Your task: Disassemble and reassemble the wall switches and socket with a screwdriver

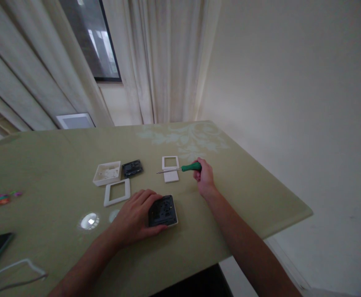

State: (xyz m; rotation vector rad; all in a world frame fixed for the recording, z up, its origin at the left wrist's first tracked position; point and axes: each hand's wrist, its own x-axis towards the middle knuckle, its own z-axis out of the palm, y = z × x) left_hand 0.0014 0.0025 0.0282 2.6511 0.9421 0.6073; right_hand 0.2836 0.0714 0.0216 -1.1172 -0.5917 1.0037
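The left hand [134, 215] is grasping the black panel [163, 211] on the table [245, 189], fingers at its far edge and thumb at its near edge. Beyond the panel and to its right, the right hand [205, 177] is closed around the green-handled screwdriver [186, 167], whose shaft points left. Also beyond the panel lie the small white frame [163, 162] and the white plate [171, 177]; beyond it leftward, the open white box [107, 173] and the black insert [132, 168]

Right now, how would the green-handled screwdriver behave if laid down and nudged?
The green-handled screwdriver might roll, since its handle looks rounded. It is probably handle-heavy: the handle is far thicker than the shaft. That straight, metallic-looking shaft should stay stiff.
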